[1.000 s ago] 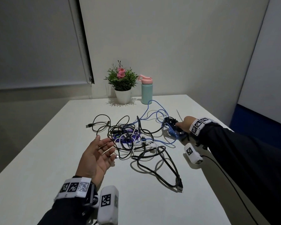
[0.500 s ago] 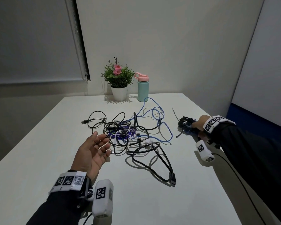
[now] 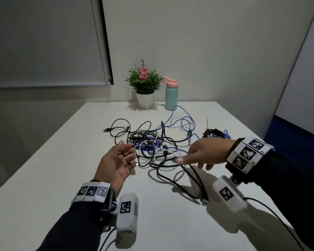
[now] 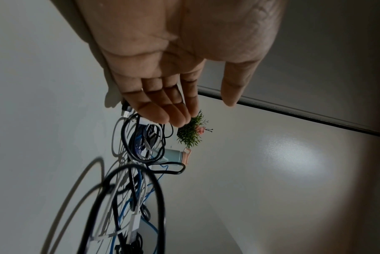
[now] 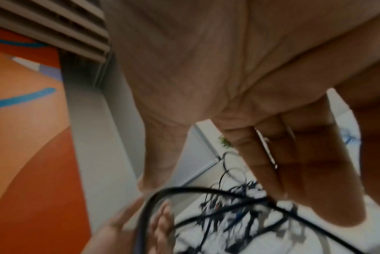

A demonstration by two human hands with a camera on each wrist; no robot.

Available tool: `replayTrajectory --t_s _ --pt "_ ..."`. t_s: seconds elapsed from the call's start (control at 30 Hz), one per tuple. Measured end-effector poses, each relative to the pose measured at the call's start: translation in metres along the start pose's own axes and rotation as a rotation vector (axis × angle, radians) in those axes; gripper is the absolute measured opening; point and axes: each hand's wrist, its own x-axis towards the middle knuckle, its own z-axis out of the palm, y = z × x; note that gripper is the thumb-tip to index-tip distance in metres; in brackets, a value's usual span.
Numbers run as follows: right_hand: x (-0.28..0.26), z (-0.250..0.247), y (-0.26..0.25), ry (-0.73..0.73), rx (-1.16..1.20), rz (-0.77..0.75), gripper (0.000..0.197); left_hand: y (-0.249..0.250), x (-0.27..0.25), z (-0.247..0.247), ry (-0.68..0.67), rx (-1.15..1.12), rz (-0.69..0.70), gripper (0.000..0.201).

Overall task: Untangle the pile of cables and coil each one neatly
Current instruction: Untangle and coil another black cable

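Observation:
A tangled pile of cables (image 3: 150,145), black, white and blue, lies in the middle of the white table (image 3: 62,178). A blue cable (image 3: 186,122) loops off behind it, and a thick black cable (image 3: 188,178) trails toward me. A small coiled black-and-blue bundle (image 3: 215,134) sits apart at the right. My left hand (image 3: 123,156) rests palm up at the pile's left edge, fingers relaxed and empty (image 4: 180,106). My right hand (image 3: 190,156) hovers over the pile's right side with fingers stretched downward (image 5: 271,171), holding nothing; its wrist view is blurred.
A potted plant (image 3: 144,86) and a teal bottle with a pink lid (image 3: 171,95) stand at the table's far edge by the wall. The table's right edge runs close beside the coiled bundle. White wrist camera units hang under both forearms.
My right hand carried the coiled bundle out to the right, let it go there, and swung back left over the pile. The left hand has barely moved.

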Motion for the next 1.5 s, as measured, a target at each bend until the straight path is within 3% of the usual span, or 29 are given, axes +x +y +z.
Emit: replayTrajectory --t_s 0.07,0.17,0.23,0.37,0.47,0.53,0.6,0.67,0.77,0.83,0.87,0.93,1.03,1.13,1.2,1.33,1.4,1.5 --pt "0.004 0.019 -0.011 0.013 -0.048 -0.046 0.086 0.000 -0.002 0.001 -0.010 -0.020 0.000 0.037" --pt "0.015 0.028 -0.012 -0.021 0.103 -0.036 0.049 -0.001 -0.004 0.004 -0.050 -0.016 0.016 0.039" --pt "0.017 0.025 -0.011 -0.028 0.052 -0.028 0.029 -0.001 -0.006 0.009 -0.078 0.086 0.056 0.041" --pt "0.012 0.020 -0.011 -0.004 0.041 -0.086 0.018 0.002 -0.016 0.024 -0.251 0.561 0.103 0.043" --pt "0.005 0.006 -0.016 0.119 0.332 -0.189 0.020 0.003 -0.023 0.034 -0.510 0.921 0.093 0.056" --pt "-0.002 -0.008 -0.023 0.201 0.622 -0.286 0.016 0.004 -0.025 0.040 -0.561 1.088 0.116 0.070" --pt "-0.010 -0.020 -0.029 0.217 0.855 -0.376 0.008 0.007 -0.022 0.044 -0.548 1.147 0.175 0.084" --pt "-0.015 -0.030 -0.032 0.227 0.985 -0.451 0.013 0.010 -0.018 0.050 -0.502 1.206 0.254 0.086" --pt "-0.013 -0.043 -0.034 0.329 1.039 -0.530 0.025 0.017 -0.004 0.057 -0.289 1.222 0.385 0.056" --pt "-0.010 -0.050 -0.035 0.452 1.019 -0.546 0.026 0.025 0.006 0.059 -0.190 1.233 0.382 0.031" --pt "-0.007 -0.053 -0.035 0.512 1.017 -0.549 0.026 0.028 0.010 0.059 -0.153 1.256 0.370 0.028" --pt "-0.002 -0.057 -0.035 0.594 1.022 -0.556 0.026 0.037 0.015 0.058 -0.091 1.301 0.410 0.039" --pt "0.005 -0.060 -0.038 0.628 1.050 -0.587 0.027 0.045 0.018 0.065 -0.218 1.164 0.458 0.047" --pt "0.012 -0.060 -0.043 0.641 1.124 -0.645 0.030 0.043 0.022 0.080 -0.323 0.844 0.333 0.029" --pt "0.015 -0.060 -0.042 0.682 1.132 -0.689 0.027 0.046 0.021 0.088 -0.277 0.665 0.316 0.012" --pt "0.018 -0.066 -0.024 0.885 0.905 -0.676 0.021 0.065 0.025 0.083 -0.129 0.233 0.301 0.011" --pt "0.021 -0.066 -0.020 0.904 0.989 -0.656 0.020 0.076 0.027 0.077 -0.116 0.033 0.296 0.011" --pt "0.026 -0.063 -0.025 0.788 1.254 -0.657 0.029 0.081 0.030 0.071 -0.113 -0.096 0.305 0.011"
